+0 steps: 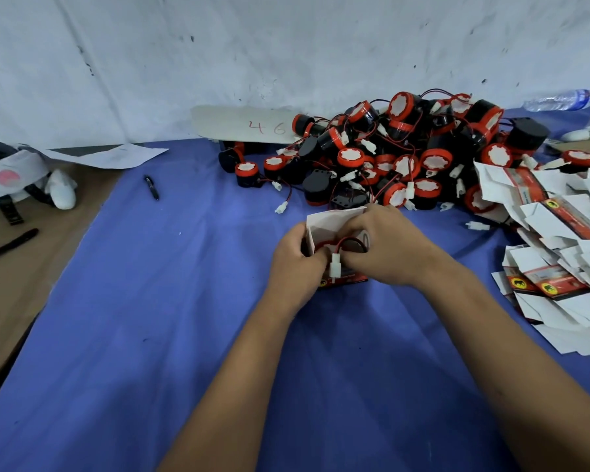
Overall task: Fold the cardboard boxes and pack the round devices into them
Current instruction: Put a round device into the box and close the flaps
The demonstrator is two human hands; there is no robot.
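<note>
A small cardboard box (327, 221) stands open-topped on the blue cloth at centre, its white flaps up and its red-and-black print facing me. A round device sits inside it; only a red rim and its red wire show. My left hand (295, 264) grips the box's left side. My right hand (385, 247) curls over the right side and pinches the wire by its white connector (334, 270), which hangs over the front edge. A big pile of black-and-red round devices (406, 155) lies behind. Flat unfolded boxes (559, 253) are heaped at the right.
A blue cloth (150, 318) covers the table, with brown board (11, 294) at the left. A pen (151, 187) lies far left of the box. A white sheet marked 46 (242, 126) leans at the wall. A water bottle (559, 100) lies at the back right.
</note>
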